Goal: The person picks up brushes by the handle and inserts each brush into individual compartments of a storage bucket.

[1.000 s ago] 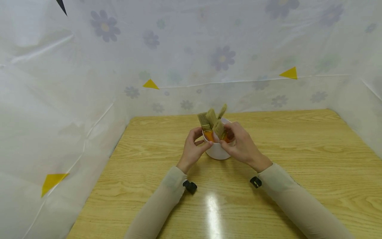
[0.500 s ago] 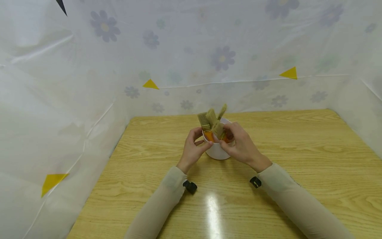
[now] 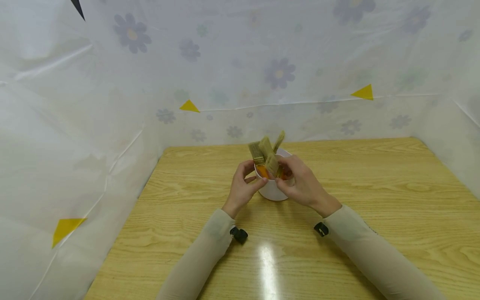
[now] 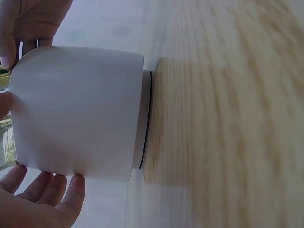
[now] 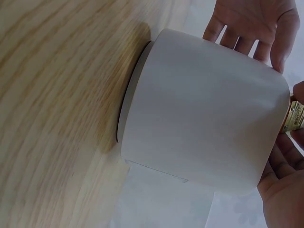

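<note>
A white cup (image 3: 273, 191) stands on the wooden table (image 3: 375, 183) with several flat paintbrushes (image 3: 263, 150) sticking up out of it, bristles upward. My left hand (image 3: 257, 173) grips the cup's left side, thumb at the near rim. My right hand (image 3: 281, 171) reaches over the right rim and pinches one paintbrush (image 3: 272, 164) by its orange handle. In the left wrist view the cup (image 4: 80, 114) fills the left half, with my left hand's fingers (image 4: 45, 190) along it. The right wrist view shows the cup (image 5: 204, 123) and a brush ferrule (image 5: 294, 116) at the edge.
White flowered plastic sheeting (image 3: 112, 125) walls the table at the back, left and right. Yellow triangle markers (image 3: 189, 106) are stuck on it. A bright glare spot (image 3: 267, 258) lies on the near tabletop between my sleeves.
My right hand has shifted slightly left and forward over the cup, and the brush it pinches has sunk lower among the others. The left hand and cup have stayed still.
</note>
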`<action>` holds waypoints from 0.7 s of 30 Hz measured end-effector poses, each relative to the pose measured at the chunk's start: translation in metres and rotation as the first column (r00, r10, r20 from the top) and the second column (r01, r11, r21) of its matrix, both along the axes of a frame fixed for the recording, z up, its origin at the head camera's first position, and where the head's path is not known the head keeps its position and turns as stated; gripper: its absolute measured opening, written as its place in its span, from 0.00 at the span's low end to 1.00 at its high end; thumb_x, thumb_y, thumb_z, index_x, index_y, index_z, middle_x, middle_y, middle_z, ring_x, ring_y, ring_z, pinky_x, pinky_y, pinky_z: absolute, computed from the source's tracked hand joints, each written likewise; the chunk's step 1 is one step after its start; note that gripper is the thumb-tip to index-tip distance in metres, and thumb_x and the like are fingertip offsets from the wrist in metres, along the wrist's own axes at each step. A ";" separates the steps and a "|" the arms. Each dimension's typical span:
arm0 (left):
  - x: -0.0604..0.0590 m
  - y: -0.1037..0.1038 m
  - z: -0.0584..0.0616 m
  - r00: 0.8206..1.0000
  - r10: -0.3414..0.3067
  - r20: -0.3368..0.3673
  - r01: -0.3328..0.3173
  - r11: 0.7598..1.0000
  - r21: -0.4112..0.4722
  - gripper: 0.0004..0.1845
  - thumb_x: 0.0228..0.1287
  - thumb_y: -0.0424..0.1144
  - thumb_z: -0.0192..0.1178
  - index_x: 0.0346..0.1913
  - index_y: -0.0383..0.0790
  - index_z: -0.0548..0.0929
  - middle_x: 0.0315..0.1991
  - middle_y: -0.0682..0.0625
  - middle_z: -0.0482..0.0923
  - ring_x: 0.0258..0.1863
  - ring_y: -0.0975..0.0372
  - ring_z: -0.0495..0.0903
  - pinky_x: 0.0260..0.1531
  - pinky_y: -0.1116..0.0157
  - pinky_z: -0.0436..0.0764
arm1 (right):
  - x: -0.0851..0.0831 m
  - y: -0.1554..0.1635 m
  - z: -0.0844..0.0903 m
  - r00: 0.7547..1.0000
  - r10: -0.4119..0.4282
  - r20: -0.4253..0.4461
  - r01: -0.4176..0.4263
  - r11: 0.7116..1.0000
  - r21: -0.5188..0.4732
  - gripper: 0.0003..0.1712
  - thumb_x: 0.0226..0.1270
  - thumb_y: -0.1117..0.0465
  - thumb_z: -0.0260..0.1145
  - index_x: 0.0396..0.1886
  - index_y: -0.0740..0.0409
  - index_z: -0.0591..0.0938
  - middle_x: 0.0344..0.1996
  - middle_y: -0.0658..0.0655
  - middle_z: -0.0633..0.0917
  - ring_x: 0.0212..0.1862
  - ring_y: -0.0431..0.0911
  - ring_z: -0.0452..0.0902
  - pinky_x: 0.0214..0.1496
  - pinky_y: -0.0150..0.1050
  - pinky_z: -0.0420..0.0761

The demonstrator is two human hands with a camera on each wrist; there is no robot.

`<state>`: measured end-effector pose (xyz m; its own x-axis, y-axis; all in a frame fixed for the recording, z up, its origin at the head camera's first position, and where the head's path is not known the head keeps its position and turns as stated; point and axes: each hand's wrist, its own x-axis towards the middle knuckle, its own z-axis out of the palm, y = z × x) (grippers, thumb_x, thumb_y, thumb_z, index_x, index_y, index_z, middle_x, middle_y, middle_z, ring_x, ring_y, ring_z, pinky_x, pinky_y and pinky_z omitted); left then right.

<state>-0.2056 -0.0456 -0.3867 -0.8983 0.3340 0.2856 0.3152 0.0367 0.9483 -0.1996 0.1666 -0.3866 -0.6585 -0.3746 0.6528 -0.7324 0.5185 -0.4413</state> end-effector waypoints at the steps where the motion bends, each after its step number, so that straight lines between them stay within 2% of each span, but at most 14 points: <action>1: 0.000 0.000 0.000 1.000 0.001 0.001 -0.001 1.000 0.002 0.32 0.61 0.32 0.64 0.66 0.30 0.63 0.64 0.37 0.64 0.64 0.46 0.64 0.60 0.46 0.67 | 0.000 0.000 0.000 1.000 0.001 0.003 -0.001 1.000 0.001 0.29 0.58 0.64 0.66 0.61 0.58 0.72 0.39 0.54 0.76 0.35 0.41 0.72 0.32 0.36 0.79; 21: 0.000 0.001 -0.001 1.000 0.007 0.003 -0.007 1.000 0.003 0.31 0.61 0.31 0.63 0.66 0.31 0.64 0.64 0.38 0.64 0.64 0.46 0.64 0.60 0.45 0.67 | 0.002 -0.001 0.001 1.000 -0.006 0.027 0.006 1.000 0.025 0.31 0.59 0.64 0.66 0.63 0.59 0.71 0.41 0.54 0.76 0.37 0.43 0.74 0.34 0.37 0.80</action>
<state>-0.2061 -0.0446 -0.3874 -0.9015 0.3266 0.2839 0.3121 0.0363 0.9494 -0.1975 0.1658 -0.3854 -0.6782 -0.3862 0.6253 -0.7171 0.5338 -0.4481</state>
